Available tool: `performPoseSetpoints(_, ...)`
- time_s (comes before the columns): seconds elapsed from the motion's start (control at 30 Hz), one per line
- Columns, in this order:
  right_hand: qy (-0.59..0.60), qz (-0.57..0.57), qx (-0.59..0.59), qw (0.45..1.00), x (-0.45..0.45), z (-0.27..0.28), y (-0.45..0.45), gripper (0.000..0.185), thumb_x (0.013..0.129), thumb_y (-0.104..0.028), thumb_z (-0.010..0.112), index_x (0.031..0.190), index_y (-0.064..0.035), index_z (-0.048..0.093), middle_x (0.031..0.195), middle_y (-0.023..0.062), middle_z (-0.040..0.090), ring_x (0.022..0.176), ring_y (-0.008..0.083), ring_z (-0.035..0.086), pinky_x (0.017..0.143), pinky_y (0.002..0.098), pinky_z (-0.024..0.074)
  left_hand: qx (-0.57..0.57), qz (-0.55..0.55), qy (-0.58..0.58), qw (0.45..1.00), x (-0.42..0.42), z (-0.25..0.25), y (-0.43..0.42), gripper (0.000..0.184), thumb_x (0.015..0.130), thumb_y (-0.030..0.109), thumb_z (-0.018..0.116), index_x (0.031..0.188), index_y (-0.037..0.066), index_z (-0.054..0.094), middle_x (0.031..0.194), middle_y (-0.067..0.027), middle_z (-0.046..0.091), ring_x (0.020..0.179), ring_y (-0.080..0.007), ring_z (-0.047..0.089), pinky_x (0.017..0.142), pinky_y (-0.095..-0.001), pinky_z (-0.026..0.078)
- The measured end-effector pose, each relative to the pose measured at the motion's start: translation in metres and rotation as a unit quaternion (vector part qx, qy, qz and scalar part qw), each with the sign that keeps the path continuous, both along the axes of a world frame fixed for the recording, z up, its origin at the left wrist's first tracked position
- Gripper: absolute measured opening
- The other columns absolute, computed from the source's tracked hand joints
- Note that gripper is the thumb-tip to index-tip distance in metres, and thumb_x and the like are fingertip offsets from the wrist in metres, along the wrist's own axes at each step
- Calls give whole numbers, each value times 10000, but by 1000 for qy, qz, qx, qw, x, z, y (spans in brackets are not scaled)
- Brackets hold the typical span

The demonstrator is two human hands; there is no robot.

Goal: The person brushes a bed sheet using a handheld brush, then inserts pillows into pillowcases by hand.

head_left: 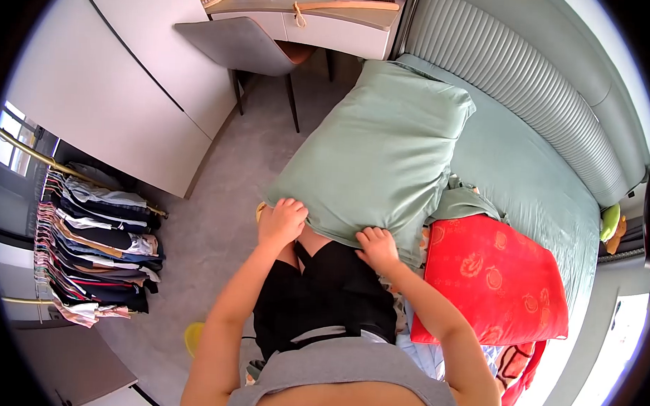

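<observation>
A pale green pillow [384, 141] extends from my lap toward the desk, partly over the bed. Its near edge is gripped at the left corner by my left hand [284, 221], fingers curled over the fabric. Farther right along that same edge, my right hand [378, 248] has its fingers bent onto the cloth, thumb below. To the right of my right hand lies a red patterned pillow [497, 284]. A crumpled green cloth [464, 203] sits between the two pillows.
The bed [516, 152] has a ribbed headboard [522, 81]. A grey chair [244, 46] stands before the desk [334, 31], which holds a long wooden-handled brush [346, 5]. Clothes on a rack [101, 245] hang at the left, below the wardrobe [122, 74].
</observation>
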State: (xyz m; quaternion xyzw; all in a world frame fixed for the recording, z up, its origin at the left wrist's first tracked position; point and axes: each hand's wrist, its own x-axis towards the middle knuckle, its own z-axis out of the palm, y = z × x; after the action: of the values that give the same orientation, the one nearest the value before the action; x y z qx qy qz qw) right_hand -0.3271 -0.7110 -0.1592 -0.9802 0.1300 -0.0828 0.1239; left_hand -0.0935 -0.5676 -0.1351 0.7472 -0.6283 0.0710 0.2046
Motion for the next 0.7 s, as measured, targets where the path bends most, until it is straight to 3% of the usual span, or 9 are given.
performPoseSetpoints(0.07, -95, -50, -60, 992, 14, 2, 15, 449, 603, -178, 678, 1028, -118, 545, 1024, 45, 516, 945, 223, 496, 820, 381, 386, 57, 93, 25, 994, -2, -24, 12, 117, 691, 158, 618, 638, 68, 565, 593, -62, 538, 631, -225, 545, 632, -375, 425)
performPoseSetpoints(0.13, -129, -89, -158, 975, 31, -6, 9, 546, 593, -176, 670, 1117, -125, 526, 1107, 51, 489, 1009, 230, 470, 883, 398, 349, 170, 220, 186, 942, -13, -26, 19, 214, 751, 246, 633, 655, 68, 561, 543, -51, 516, 633, -229, 573, 591, -335, 450)
performPoseSetpoints(0.2, -117, -99, -119, 981, 41, 6, 1, 551, 584, -161, 665, 1116, -126, 528, 1104, 53, 492, 999, 233, 475, 862, 395, 358, 180, 291, 416, 843, -18, -35, 22, 290, 806, 331, 614, 714, 61, 565, 569, -46, 532, 657, -215, 595, 570, -303, 470)
performPoseSetpoints(0.23, -138, -101, -123, 978, 49, 4, -5, 533, 577, -149, 662, 1096, -135, 541, 1080, 55, 500, 967, 239, 484, 816, 389, 376, 131, 293, 554, 768, -15, -44, 20, 326, 832, 373, 587, 764, 55, 570, 620, -48, 559, 680, -199, 603, 570, -290, 477)
performPoseSetpoints(0.3, -149, -101, -88, 980, 59, 8, -14, 488, 564, -129, 659, 1042, -142, 561, 1034, 41, 515, 922, 244, 494, 763, 378, 393, 26, 270, 704, 656, -12, -55, 16, 368, 860, 408, 562, 857, 40, 560, 724, -52, 587, 720, -171, 606, 588, -275, 490)
performPoseSetpoints(0.37, -167, -101, -66, 978, 66, 21, -21, 444, 555, -94, 644, 993, -131, 574, 1002, 25, 527, 910, 238, 501, 760, 372, 400, -72, 232, 751, 614, -13, -41, 0, 380, 867, 394, 565, 941, 23, 530, 830, -59, 590, 753, -148, 596, 624, -268, 500)
performPoseSetpoints(0.47, -189, -99, -50, 976, 70, 36, -26, 408, 573, -93, 635, 974, -136, 578, 971, 21, 527, 905, 228, 498, 763, 374, 391, -117, 215, 821, 516, -9, -44, -15, 344, 836, 314, 631, 915, 0, 515, 923, -87, 558, 746, -158, 579, 675, -283, 514)
performPoseSetpoints(0.57, -163, -63, -47, 983, 64, 33, -26, 454, 577, -103, 635, 1027, -117, 576, 1023, 36, 528, 954, 229, 494, 831, 374, 377, -160, 210, 861, 435, -10, -46, -23, 277, 819, 247, 662, 884, 21, 515, 872, -71, 563, 755, -145, 568, 686, -277, 509)
performPoseSetpoints(0.7, -105, -78, -74, 989, 49, 30, -16, 543, 604, -184, 672, 1125, -102, 543, 1101, 58, 512, 1022, 235, 477, 925, 414, 331, -155, 185, 823, 515, -15, -17, -26, 245, 828, 234, 652, 876, 25, 531, 843, -55, 577, 742, -133, 569, 682, -266, 503)
